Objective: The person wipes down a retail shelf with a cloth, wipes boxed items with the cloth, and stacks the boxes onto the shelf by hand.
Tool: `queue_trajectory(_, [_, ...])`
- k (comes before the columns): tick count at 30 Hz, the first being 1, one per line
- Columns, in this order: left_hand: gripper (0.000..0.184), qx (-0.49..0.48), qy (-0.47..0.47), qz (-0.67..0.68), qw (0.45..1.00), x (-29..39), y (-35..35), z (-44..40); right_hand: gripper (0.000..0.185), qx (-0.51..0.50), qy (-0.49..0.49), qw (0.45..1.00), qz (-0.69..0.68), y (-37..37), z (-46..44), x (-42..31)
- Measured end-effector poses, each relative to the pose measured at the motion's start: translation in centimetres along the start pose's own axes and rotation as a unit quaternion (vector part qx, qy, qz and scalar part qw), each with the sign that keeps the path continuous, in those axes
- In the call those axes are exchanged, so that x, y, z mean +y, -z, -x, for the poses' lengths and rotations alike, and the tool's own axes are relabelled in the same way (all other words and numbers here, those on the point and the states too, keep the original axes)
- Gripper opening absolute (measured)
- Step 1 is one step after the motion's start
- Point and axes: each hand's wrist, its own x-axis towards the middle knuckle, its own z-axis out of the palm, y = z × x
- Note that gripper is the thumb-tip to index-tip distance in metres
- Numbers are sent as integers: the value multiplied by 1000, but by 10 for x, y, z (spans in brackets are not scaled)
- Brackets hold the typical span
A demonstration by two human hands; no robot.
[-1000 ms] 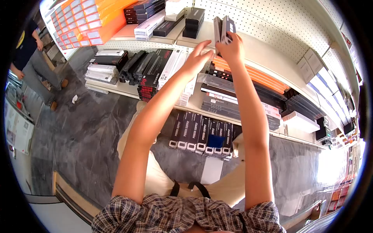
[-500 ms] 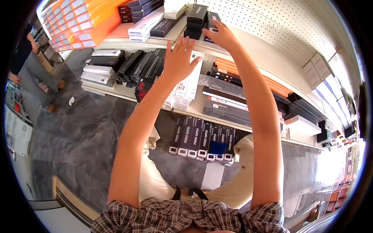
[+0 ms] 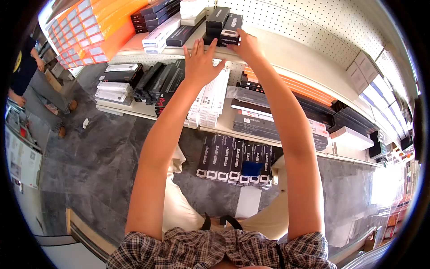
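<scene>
On the upper shelf, a dark power supply box (image 3: 232, 28) lies beside a short stack of black boxes (image 3: 218, 17), its labelled end facing me. My right hand (image 3: 247, 47) is closed on the near right corner of this box, thumb at the front end and fingers along the right side. My left hand (image 3: 200, 63) hovers by the shelf's front edge, open with fingers spread; its fingertips come close to the base of the black stack. Whether they touch it I cannot tell. Several more power supply boxes (image 3: 226, 157) stand in a row on the floor between my legs.
Orange-and-white cartons (image 3: 80, 33) are piled at the upper left. The lower shelf carries white boxes (image 3: 214, 101), black boxes (image 3: 168, 83) and grey boxes (image 3: 260, 127). Pegboard (image 3: 309, 22) backs the upper shelf (image 3: 291, 58). Another person (image 3: 38, 85) stands at the far left.
My right hand has gone from spread fingers over the box to closing on its near corner. The box now sits closer against the black stack. My left hand remains spread near the shelf edge.
</scene>
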Motion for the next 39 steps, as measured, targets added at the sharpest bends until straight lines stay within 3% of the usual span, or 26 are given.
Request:
queue_trajectory(4, [69, -27, 2, -3, 1000, 1, 3, -1, 59, 93, 38, 995, 9, -4, 5, -4])
queue_trajectory(6, [70, -23, -3, -14, 1000, 1, 2, -1, 51, 3, -23, 999, -27, 1, -1, -1])
queue_trajectory(15, [66, -44, 0, -42, 998, 1, 0, -3, 41, -3, -25, 1000, 2, 3, -9, 3])
queue_trajectory(20, [67, -30, -1, -34, 999, 1, 1, -4, 48, -21, -37, 999, 29, 1, 1, 1])
queue_trajectory(22, [65, -13, -4, -35, 999, 1, 6, -3, 48, 187, 25, 978, 86, -4, 18, -9])
queue_trajectory(24, [53, 96, -21, 6, 995, 1, 10, 7, 42, 216, 52, 973, 60, 0, 38, -14])
queue_trajectory(25, [33, 178, -41, 85, 979, 7, 11, 17, 37, 245, 76, 966, 35, 3, 55, -18])
queue_trajectory(27, [21, 200, -89, 151, 964, 18, 11, 56, 31, 313, 121, 940, -62, -2, 98, -21])
queue_trajectory(29, [17, 177, -108, 234, 950, 31, -1, 110, 28, 322, 115, 939, -40, -18, 152, -18])
queue_trajectory(31, [16, 142, -17, 263, 954, 37, -32, 168, 26, 287, 81, 951, -82, -51, 212, -7])
queue_trajectory(35, [15, 58, 222, 319, 919, 43, -85, 284, 18, 160, -106, 971, -141, -128, 340, 0])
queue_trajectory(37, [22, -38, 313, 282, 906, 22, -119, 352, 18, 170, -122, 966, -149, -150, 391, -3])
queue_trajectory(38, [22, -41, 313, 277, 907, 10, -140, 388, 19, 127, -104, 973, -159, -160, 405, -2])
queue_trajectory(39, [33, -140, 394, 236, 877, -3, -159, 423, 19, 84, -88, 978, -170, -167, 414, -3])
